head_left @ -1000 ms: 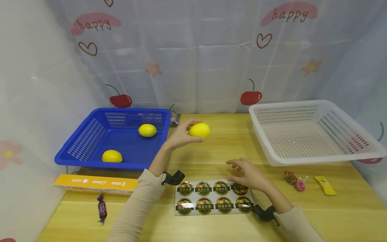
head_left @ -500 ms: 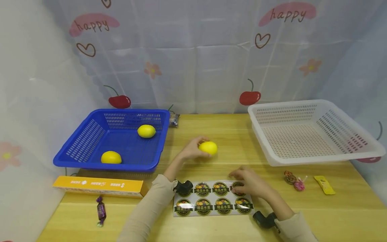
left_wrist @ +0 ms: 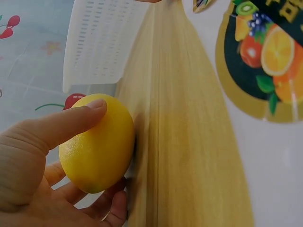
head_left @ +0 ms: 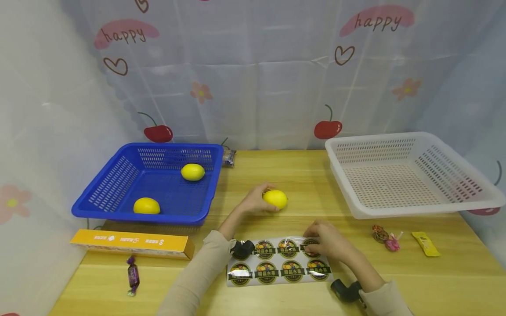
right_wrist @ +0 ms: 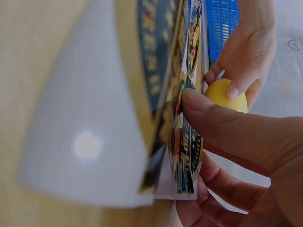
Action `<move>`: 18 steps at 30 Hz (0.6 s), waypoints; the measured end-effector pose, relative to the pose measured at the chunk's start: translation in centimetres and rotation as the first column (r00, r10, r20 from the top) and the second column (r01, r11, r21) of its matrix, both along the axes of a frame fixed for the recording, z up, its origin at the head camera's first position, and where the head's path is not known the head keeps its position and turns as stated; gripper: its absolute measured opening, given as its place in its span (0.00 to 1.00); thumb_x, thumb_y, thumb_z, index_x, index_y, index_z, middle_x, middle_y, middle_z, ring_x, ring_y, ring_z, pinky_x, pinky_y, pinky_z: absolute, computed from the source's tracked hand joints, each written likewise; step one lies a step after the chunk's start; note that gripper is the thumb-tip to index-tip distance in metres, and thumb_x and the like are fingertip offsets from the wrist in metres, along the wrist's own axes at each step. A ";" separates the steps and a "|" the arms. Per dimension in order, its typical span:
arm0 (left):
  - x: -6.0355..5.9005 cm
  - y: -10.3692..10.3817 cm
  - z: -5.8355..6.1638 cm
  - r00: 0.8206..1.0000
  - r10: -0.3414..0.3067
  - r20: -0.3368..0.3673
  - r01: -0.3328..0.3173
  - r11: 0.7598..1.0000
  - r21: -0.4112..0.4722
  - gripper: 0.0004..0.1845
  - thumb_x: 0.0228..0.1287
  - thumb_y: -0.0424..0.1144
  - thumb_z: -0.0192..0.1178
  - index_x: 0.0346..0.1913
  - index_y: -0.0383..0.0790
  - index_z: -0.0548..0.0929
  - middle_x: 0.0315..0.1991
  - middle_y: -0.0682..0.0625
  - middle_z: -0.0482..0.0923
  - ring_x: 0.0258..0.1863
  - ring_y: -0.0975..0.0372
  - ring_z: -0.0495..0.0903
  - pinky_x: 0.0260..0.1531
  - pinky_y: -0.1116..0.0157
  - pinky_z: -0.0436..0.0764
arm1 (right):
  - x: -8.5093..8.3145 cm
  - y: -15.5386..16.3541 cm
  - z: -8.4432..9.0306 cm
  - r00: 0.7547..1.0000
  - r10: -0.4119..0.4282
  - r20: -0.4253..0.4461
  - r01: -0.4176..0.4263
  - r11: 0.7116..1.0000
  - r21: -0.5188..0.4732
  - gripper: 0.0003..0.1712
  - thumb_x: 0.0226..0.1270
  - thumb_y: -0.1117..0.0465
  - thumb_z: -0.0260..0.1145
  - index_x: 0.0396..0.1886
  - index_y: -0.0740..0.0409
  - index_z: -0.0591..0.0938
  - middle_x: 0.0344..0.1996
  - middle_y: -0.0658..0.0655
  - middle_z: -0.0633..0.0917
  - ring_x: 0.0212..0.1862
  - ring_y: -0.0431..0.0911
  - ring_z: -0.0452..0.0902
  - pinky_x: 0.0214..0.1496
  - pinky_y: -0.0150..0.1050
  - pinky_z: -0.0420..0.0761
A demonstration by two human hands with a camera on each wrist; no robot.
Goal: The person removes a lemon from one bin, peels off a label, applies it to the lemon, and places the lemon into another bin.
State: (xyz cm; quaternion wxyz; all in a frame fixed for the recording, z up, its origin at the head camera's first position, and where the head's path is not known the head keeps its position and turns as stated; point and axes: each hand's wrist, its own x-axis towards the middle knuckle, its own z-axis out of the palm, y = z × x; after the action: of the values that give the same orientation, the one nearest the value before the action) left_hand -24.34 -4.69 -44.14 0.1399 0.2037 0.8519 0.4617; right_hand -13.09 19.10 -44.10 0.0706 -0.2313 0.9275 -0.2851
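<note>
Gripping a lemon (head_left: 275,199), the left hand (head_left: 254,204) holds it down on the wooden table (head_left: 300,175), thumb across the top and the other fingers curled beneath, as the left wrist view shows plainly; the fruit sits at the hand's far right side, between the blue basket (head_left: 118,184) and the white basket (head_left: 466,193) and just behind the sticker sheet (head_left: 276,263). The right hand (head_left: 328,240) rests at the sheet's upper right corner, where its thumb and fingers pinch one fruit sticker (right_wrist: 187,142) whose edge is lifted off the backing, the thumb pressed against its printed face in the right wrist view. The two hands lie near each other, the lemon a little behind and left of the right hand. Two more lemons lie in the blue basket, one (head_left: 193,172) toward the back right and one (head_left: 146,205) at the front. An orange carton (head_left: 130,243) lies along the blue basket's front, with a purple wrapped candy (head_left: 133,275) nearer the table edge. More wrapped sweets (head_left: 387,239) and a yellow packet (head_left: 425,244) lie in front of the white basket.
</note>
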 end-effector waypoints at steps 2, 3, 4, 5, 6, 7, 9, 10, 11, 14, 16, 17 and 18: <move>0.0 0.0 -0.1 1.000 -0.002 -0.012 0.002 1.000 0.005 0.38 0.45 0.35 0.73 0.63 0.33 0.70 0.57 0.38 0.72 0.53 0.49 0.73 0.52 0.55 0.74 | 0.1 0.0 0.0 1.000 0.000 -0.007 0.000 1.000 -0.006 0.13 0.49 0.63 0.75 0.35 0.63 0.85 0.34 0.51 0.80 0.39 0.49 0.78 0.41 0.44 0.81; 0.0 0.0 -0.2 1.000 -0.004 -0.019 0.005 1.000 0.008 0.38 0.45 0.35 0.73 0.63 0.33 0.70 0.58 0.38 0.72 0.53 0.49 0.73 0.53 0.54 0.73 | 0.1 0.0 0.0 1.000 0.000 -0.012 0.000 1.000 -0.008 0.13 0.49 0.63 0.74 0.35 0.63 0.85 0.34 0.51 0.81 0.38 0.49 0.78 0.41 0.43 0.81; 0.0 0.0 -0.3 1.000 -0.005 -0.027 0.006 1.000 0.012 0.38 0.46 0.35 0.72 0.63 0.33 0.70 0.58 0.38 0.72 0.54 0.48 0.73 0.54 0.54 0.73 | 0.1 0.0 -0.1 1.000 0.001 -0.014 -0.001 1.000 -0.012 0.12 0.49 0.64 0.74 0.35 0.63 0.85 0.33 0.51 0.81 0.38 0.49 0.79 0.40 0.43 0.81; 0.0 -0.1 -0.4 0.999 -0.005 -0.032 0.006 1.000 0.016 0.38 0.46 0.35 0.72 0.63 0.33 0.70 0.59 0.39 0.71 0.54 0.48 0.72 0.54 0.53 0.73 | 0.2 0.0 -0.1 1.000 0.001 -0.016 -0.002 1.000 -0.017 0.12 0.49 0.64 0.74 0.35 0.62 0.85 0.33 0.51 0.81 0.38 0.49 0.79 0.40 0.42 0.82; 0.0 -0.1 -0.4 0.999 -0.005 -0.037 0.006 1.000 0.021 0.37 0.47 0.35 0.72 0.63 0.33 0.70 0.59 0.39 0.71 0.54 0.48 0.72 0.54 0.53 0.73 | 0.2 0.0 0.0 1.000 0.001 -0.015 -0.001 1.000 -0.022 0.11 0.50 0.64 0.74 0.35 0.62 0.85 0.33 0.51 0.81 0.38 0.49 0.79 0.40 0.41 0.82; 0.1 -0.1 -0.4 0.999 -0.003 -0.039 0.004 1.000 0.027 0.37 0.47 0.35 0.72 0.63 0.33 0.70 0.60 0.39 0.71 0.55 0.48 0.72 0.54 0.53 0.73 | 0.3 -0.1 0.0 1.000 -0.001 -0.013 0.000 1.000 -0.027 0.11 0.50 0.64 0.74 0.34 0.62 0.85 0.33 0.51 0.81 0.38 0.49 0.79 0.40 0.41 0.82; 0.1 -0.2 -0.3 0.999 0.010 -0.033 -0.009 0.999 0.031 0.37 0.47 0.35 0.72 0.63 0.33 0.70 0.61 0.39 0.71 0.55 0.47 0.72 0.55 0.52 0.72 | 0.3 -0.1 0.0 1.000 -0.007 -0.013 0.007 1.000 -0.029 0.10 0.50 0.65 0.74 0.34 0.62 0.85 0.32 0.51 0.81 0.37 0.48 0.79 0.39 0.40 0.82; 0.2 -0.2 -0.3 0.999 0.018 -0.031 -0.017 0.999 0.030 0.38 0.47 0.35 0.72 0.64 0.33 0.69 0.61 0.39 0.70 0.56 0.47 0.72 0.56 0.52 0.72 | 0.4 -0.1 0.0 1.000 -0.012 -0.012 0.011 1.000 -0.029 0.10 0.50 0.65 0.74 0.34 0.61 0.85 0.32 0.51 0.81 0.37 0.48 0.79 0.39 0.40 0.82; 0.2 -0.2 -0.3 0.999 0.027 -0.028 -0.026 0.999 0.029 0.39 0.47 0.35 0.72 0.64 0.33 0.69 0.62 0.39 0.70 0.56 0.47 0.71 0.56 0.51 0.71 | 0.4 -0.1 0.0 1.000 -0.018 -0.015 0.018 0.999 -0.027 0.10 0.50 0.65 0.74 0.34 0.61 0.85 0.32 0.51 0.81 0.37 0.48 0.79 0.39 0.40 0.82; 0.5 -0.4 0.0 0.998 0.058 -0.040 -0.057 0.998 0.013 0.42 0.46 0.37 0.73 0.66 0.33 0.66 0.64 0.38 0.67 0.60 0.45 0.69 0.60 0.49 0.68 | 0.4 -0.2 0.0 0.999 -0.037 -0.028 0.037 0.999 -0.016 0.09 0.49 0.65 0.74 0.32 0.60 0.85 0.31 0.50 0.81 0.37 0.47 0.79 0.39 0.41 0.82; 0.9 -0.5 0.3 0.992 0.091 -0.085 -0.091 0.996 0.002 0.43 0.46 0.37 0.73 0.66 0.34 0.66 0.64 0.38 0.66 0.62 0.45 0.66 0.62 0.47 0.64 | 0.4 -0.2 -0.1 0.998 -0.049 -0.042 0.048 0.999 -0.007 0.09 0.48 0.65 0.75 0.30 0.59 0.84 0.30 0.49 0.80 0.36 0.46 0.78 0.38 0.41 0.81; 1.2 -0.6 0.6 0.987 0.111 -0.114 -0.112 0.994 0.000 0.43 0.46 0.38 0.73 0.66 0.34 0.66 0.64 0.38 0.66 0.62 0.45 0.65 0.62 0.46 0.63 | 0.4 -0.2 -0.1 0.997 -0.056 -0.052 0.056 0.998 -0.001 0.09 0.48 0.65 0.75 0.29 0.58 0.84 0.29 0.49 0.80 0.35 0.45 0.78 0.38 0.41 0.81; 1.6 -0.6 0.9 0.980 0.132 -0.147 -0.134 0.991 -0.005 0.42 0.46 0.38 0.73 0.65 0.35 0.67 0.64 0.38 0.67 0.63 0.45 0.65 0.62 0.45 0.62 | 0.4 -0.2 -0.1 0.996 -0.061 -0.059 0.062 0.998 0.005 0.09 0.47 0.65 0.75 0.28 0.58 0.83 0.29 0.49 0.79 0.35 0.44 0.77 0.38 0.40 0.80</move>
State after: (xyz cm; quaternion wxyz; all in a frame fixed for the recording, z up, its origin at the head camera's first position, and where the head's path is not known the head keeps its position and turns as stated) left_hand -22.77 -5.30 -43.20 0.0473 0.1784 0.8750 0.4475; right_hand -12.67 18.88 -44.23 0.0353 -0.2106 0.9368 -0.2771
